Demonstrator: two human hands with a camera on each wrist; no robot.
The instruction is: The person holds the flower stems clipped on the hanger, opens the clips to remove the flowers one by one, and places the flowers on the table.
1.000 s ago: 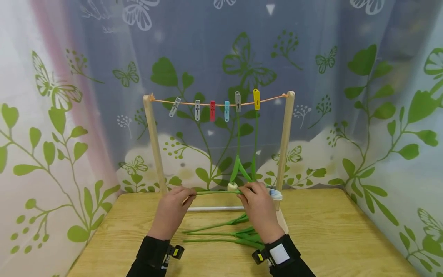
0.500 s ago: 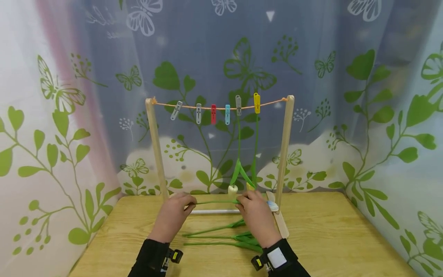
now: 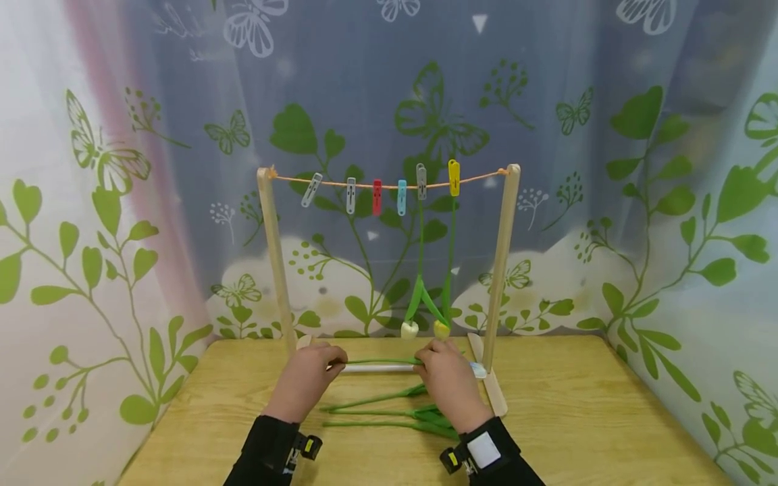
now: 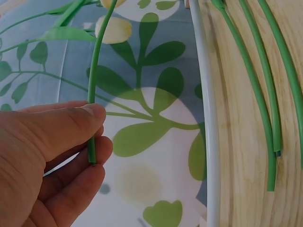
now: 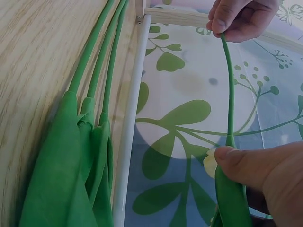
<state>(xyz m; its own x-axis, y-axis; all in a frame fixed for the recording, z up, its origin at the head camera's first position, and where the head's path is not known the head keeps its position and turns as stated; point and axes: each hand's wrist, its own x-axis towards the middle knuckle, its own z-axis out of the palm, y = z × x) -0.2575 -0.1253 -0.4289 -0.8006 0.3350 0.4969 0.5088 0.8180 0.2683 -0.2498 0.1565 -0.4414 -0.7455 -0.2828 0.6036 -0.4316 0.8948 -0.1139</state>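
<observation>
- It looked like a staged recording booth: printed leaf-and-butterfly curtains point(image 3: 668, 202) closed in a small wooden table point(image 3: 577, 418).
- A miniature peg line point(image 3: 389, 183) stood there.

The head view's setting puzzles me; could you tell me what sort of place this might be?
Probably a small staged craft or demonstration booth, not a lived-in room: a wooden table stands enclosed by printed leaf-and-butterfly curtains, and on it sits a little wooden rack strung with coloured clips holding artificial flowers.
</observation>
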